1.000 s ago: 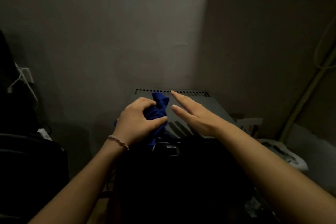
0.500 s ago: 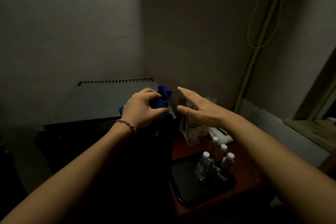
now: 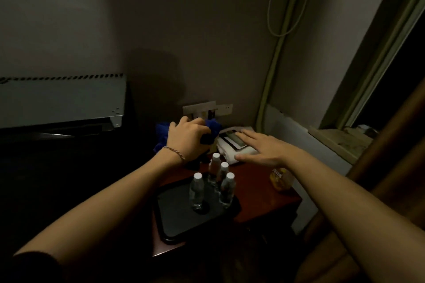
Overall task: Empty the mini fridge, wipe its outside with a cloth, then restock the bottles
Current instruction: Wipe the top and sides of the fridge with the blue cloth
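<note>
the left hand [image 3: 187, 136] had its grip bunched around the blue cloth [image 3: 212, 127], beside the mini fridge [image 3: 62, 103] at the far left. the right hand [image 3: 262, 148] hovered flat, fingers apart, holding nothing. four bottles [image 3: 212, 186] stood upright on a black tray [image 3: 181, 220] on the desk [image 3: 259, 200].

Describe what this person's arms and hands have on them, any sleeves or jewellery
Both forearms are bare. The left hand has a thin braided bracelet of pale beads or cord around its wrist, and a dark sleeve cuff shows near the elbow at the frame's bottom edge. The right hand wears nothing visible: no ring, watch, glove or sleeve.
</note>
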